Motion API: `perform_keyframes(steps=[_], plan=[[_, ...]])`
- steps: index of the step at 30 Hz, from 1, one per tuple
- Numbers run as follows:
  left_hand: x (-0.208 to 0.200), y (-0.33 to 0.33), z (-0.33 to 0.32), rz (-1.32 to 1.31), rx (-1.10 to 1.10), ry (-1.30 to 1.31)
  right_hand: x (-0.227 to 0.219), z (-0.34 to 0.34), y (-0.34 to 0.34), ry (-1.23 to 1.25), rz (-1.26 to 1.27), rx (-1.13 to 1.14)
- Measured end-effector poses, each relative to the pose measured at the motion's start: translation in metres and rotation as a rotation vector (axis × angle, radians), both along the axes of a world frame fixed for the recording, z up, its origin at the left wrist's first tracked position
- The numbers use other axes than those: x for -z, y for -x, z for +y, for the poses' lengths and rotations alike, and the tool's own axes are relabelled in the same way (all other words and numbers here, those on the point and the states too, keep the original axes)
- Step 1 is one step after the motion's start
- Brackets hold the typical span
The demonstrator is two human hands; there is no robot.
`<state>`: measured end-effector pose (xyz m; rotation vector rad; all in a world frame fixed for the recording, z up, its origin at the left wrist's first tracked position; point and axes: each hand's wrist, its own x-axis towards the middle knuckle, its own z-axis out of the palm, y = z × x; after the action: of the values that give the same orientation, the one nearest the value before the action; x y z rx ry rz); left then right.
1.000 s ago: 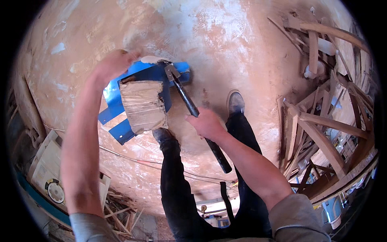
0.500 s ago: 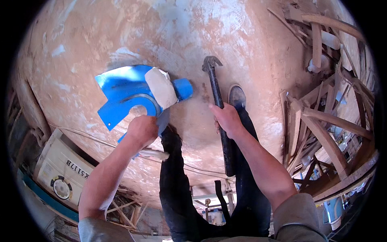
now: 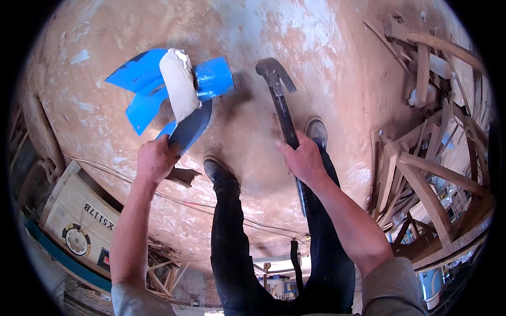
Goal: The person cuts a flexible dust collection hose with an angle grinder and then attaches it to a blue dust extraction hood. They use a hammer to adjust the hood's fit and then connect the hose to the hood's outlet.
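My left hand (image 3: pixel 157 159) grips the lower edge of a bent blue sheet piece (image 3: pixel 145 102), with curved flaps and a short tubular end at its right. Across its middle sits a pale, whitish block (image 3: pixel 180 84) with a rough, chipped top edge. I cannot tell what the block is made of. In my right hand (image 3: pixel 303 162) is a claw hammer (image 3: pixel 283 113), its dark head pointing away from me and its black handle running back along my right leg. The hammer head is to the right of the blue piece, apart from it.
Beneath the blue piece, near my left shoe, lies a brown scrap (image 3: pixel 183 177) on the dusty floor (image 3: pixel 253 31). Wooden frames and curved wood pieces (image 3: pixel 429 181) are heaped at the right. A cream machine (image 3: pixel 79 221) with a dial stands at the left. Cables (image 3: pixel 232 220) cross the floor.
My left hand has shifted left, and the blue piece has moved up and turned, its block now more upright. The hammer head has come slightly farther forward. The brown scrap now shows.
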<state>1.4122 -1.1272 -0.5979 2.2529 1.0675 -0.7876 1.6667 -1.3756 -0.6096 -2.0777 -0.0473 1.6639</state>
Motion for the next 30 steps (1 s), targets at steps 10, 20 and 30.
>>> perform_keyframes(steps=[10,20,30], plan=[[-0.024,-0.023,0.065,-0.157,-0.449,0.234,-0.007,0.011,-0.012,0.01,-0.106,-0.059],[-0.022,-0.093,0.051,0.104,-0.028,0.082,-0.008,0.029,-0.025,-0.181,-0.323,-0.077],[0.011,-0.161,0.052,0.182,0.185,0.151,0.032,0.05,-0.035,-0.311,-0.137,0.128]])
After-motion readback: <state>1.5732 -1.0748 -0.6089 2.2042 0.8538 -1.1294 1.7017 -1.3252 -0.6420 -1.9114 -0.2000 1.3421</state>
